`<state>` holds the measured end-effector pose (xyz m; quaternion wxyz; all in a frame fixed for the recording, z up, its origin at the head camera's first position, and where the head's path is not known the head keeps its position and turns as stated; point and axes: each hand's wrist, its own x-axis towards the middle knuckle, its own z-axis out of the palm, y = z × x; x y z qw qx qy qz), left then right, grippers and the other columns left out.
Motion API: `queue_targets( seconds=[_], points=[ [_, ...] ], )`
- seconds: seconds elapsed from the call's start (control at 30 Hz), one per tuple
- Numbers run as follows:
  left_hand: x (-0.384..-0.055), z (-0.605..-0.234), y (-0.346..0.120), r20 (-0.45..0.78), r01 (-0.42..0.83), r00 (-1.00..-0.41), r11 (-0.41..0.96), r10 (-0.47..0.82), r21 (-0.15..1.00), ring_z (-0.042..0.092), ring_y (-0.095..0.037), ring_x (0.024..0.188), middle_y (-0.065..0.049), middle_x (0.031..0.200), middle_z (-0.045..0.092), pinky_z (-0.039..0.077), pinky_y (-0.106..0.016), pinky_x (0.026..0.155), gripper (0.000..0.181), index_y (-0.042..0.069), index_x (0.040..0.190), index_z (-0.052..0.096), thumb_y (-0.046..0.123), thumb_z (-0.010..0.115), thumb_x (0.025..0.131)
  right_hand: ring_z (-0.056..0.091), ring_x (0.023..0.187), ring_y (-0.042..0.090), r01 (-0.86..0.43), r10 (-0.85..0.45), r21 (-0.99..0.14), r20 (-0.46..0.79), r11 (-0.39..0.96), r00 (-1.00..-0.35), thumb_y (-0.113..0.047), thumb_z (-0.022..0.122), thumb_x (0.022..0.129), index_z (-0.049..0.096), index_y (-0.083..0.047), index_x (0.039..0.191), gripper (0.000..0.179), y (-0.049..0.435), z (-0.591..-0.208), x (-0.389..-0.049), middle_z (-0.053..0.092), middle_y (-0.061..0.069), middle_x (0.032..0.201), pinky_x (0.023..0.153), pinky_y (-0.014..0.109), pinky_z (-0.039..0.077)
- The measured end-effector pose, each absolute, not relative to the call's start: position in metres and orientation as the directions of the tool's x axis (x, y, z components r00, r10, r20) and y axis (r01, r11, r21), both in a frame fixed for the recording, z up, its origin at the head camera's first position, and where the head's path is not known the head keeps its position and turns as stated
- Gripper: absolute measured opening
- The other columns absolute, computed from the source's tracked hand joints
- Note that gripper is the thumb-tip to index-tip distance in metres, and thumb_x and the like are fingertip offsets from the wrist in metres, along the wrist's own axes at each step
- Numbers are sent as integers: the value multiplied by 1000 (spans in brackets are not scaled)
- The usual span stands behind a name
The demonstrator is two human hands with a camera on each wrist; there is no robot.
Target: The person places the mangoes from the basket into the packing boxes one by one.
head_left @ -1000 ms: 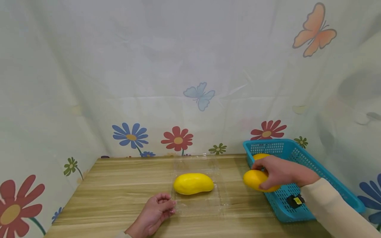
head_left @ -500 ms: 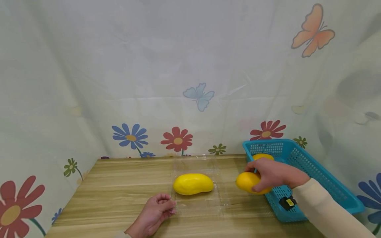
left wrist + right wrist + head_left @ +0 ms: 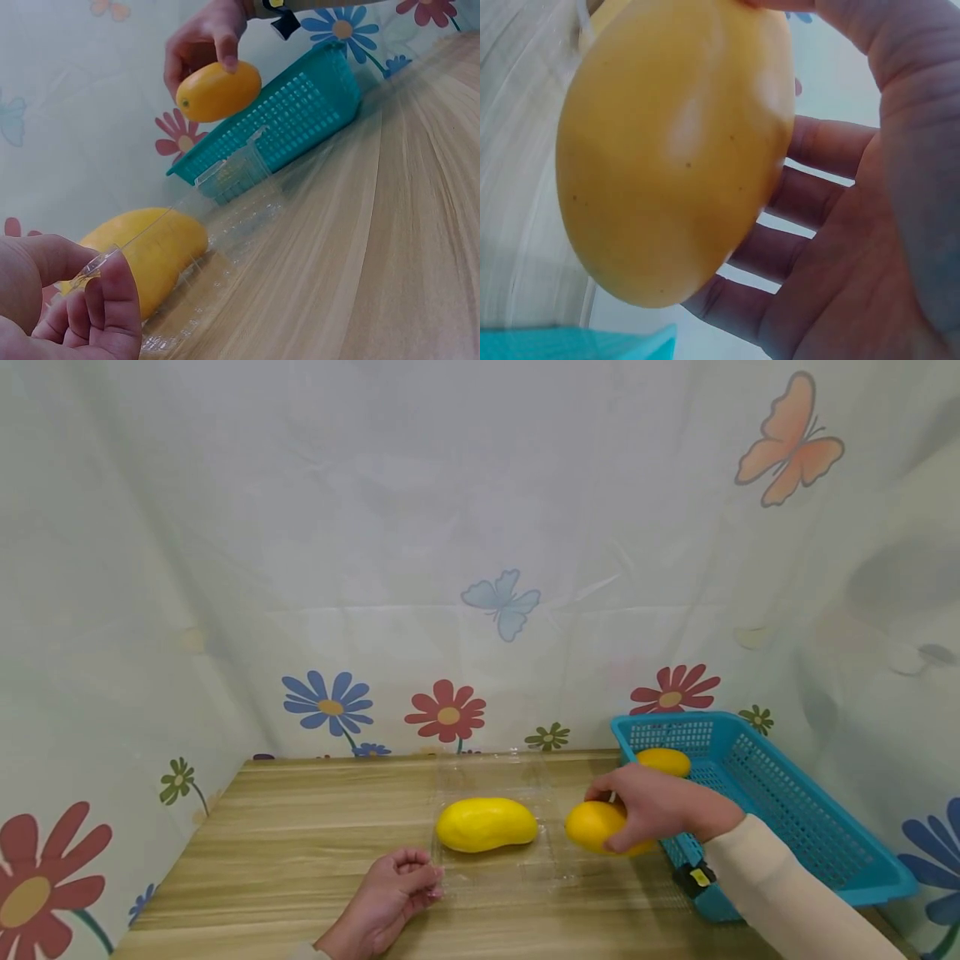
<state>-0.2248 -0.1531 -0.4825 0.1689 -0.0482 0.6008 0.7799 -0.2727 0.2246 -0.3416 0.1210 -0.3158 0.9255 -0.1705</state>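
My right hand (image 3: 660, 802) grips an orange-yellow mango (image 3: 592, 825) between thumb and fingers. It is held up off the table, just left of the blue basket. In the right wrist view this mango (image 3: 675, 165) shows small dark specks. My left hand (image 3: 393, 893) pinches the near-left edge of a clear plastic clamshell box (image 3: 502, 881); the left wrist view shows thumb and forefinger on its thin rim. A brighter yellow, slightly curved mango (image 3: 486, 825) lies in that box. The clear lid (image 3: 487, 770) stands folded back toward the wall.
A blue perforated basket (image 3: 817, 827) stands on the right of the wooden table (image 3: 300, 827), with another mango (image 3: 663, 762) in its far-left corner. A flower-printed curtain (image 3: 360, 527) closes off the back and sides. A small black device sits at my right wrist.
My right hand has carried its mango leftward, from over the basket's edge to beside the plastic box. The mango in the basket now shows more fully. My left hand stays in place.
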Motion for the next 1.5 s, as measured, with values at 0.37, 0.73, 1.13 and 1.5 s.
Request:
queue_targets(
  seconds=[0.37, 0.73, 1.13, 1.5],
  points=[
    [-225, -484, -153, -291, -330, -938, -221, 191, 918, 63, -15, 80, -1, 88, 63, 60, -28, 79, 39, -3, 118, 46, 4, 73, 92, 62, 84, 9, -574, -661, -425, -81, 700, -746, -31, 83, 74, 69, -20, 113, 44, 202, -351, -274, 69, -13, 98, 75, 22, 55],
    [-225, -484, -153, -298, -332, -938, -214, 178, 918, 63, -16, 80, -2, 89, 63, 60, -29, 79, 39, -2, 118, 48, 6, 75, 91, 62, 85, 8, -588, -667, -429, -47, 686, -743, -33, 85, 72, 68, -19, 113, 47, 178, -361, -276, 69, -12, 101, 76, 21, 56],
    [-225, -485, -153, -279, -320, -941, -230, 193, 919, 62, -14, 78, 0, 86, 62, 60, -27, 78, 38, -2, 117, 47, 5, 74, 91, 58, 85, 3, -629, -681, -386, 4, 675, -733, -38, 84, 72, 70, -15, 118, 54, 151, -375, -280, 71, -9, 105, 78, 20, 55],
    [-224, -483, -154, -280, -324, -938, -228, 203, 918, 64, -14, 80, -1, 88, 64, 60, -28, 80, 36, -1, 116, 49, 6, 74, 91, 59, 85, 3, -647, -700, -424, 39, 634, -713, -39, 84, 73, 70, -14, 120, 55, 120, -388, -280, 73, -8, 107, 81, 18, 55]
  ],
)
